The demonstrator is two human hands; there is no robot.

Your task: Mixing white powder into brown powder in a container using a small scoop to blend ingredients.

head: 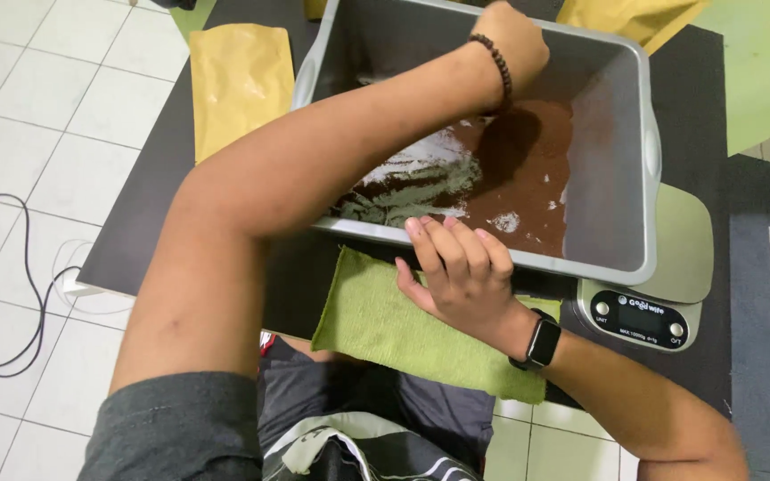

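Mixing partway, by the look of it — brown powder point(528, 169) dominant, white and greenish streaks point(421, 178) unblended near front wall of grey plastic tub point(643, 151) on digital scale point(639, 316). Left hand point(514, 40) reaching into tub, grip not discernible. Right hand point(456, 272) — fingers loosely extended on near rim, over green cloth point(385, 325).

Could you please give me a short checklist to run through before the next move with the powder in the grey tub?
1. Grey tub sits on the scale: ok.
2. Right hand steadies the tub's near rim: ok.
3. Left hand is inside the tub, at the far wall: ok; what it holds: cannot tell.
4. Brown and white powder evenly mixed: not ok, white patches remain.
5. Green cloth lies flat on the table: ok.
6. Scale reading: cannot tell.
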